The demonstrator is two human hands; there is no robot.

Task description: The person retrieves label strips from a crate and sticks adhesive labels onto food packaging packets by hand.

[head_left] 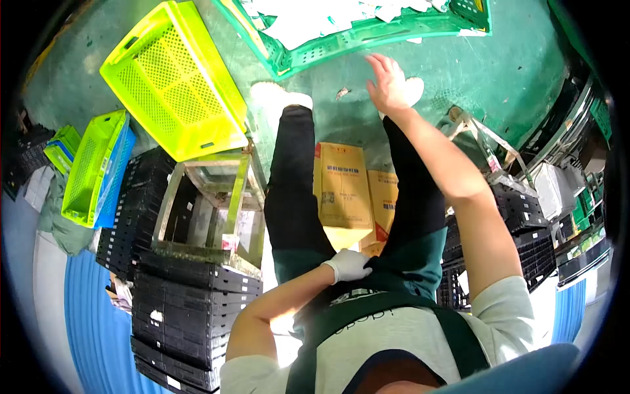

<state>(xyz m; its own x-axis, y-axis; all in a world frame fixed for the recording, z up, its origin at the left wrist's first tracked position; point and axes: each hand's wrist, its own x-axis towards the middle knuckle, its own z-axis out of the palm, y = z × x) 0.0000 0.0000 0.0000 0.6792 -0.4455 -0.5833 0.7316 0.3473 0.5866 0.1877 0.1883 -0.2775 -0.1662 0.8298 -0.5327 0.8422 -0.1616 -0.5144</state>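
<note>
My right hand (390,85), bare, reaches forward over my right shoe with its fingers spread and nothing in them. It is nearest to the front side of a green crate (341,49) that holds a heap of white packets (308,23) with green print. My left hand (348,266) wears a white glove and rests on my lap, against the dark green apron (413,266). Its fingers lie loosely there, partly hard to make out, and no object shows in them. Between my legs stand brown cardboard boxes (342,184) with printed lettering.
A yellow-green crate (223,98) sits tilted on a worn metal-framed stand (239,197) at left. Black crates (190,308) are stacked below it. Further left are a smaller green crate (92,164) and a blue one (118,174). A metal frame (489,148) and black crates (518,210) stand right.
</note>
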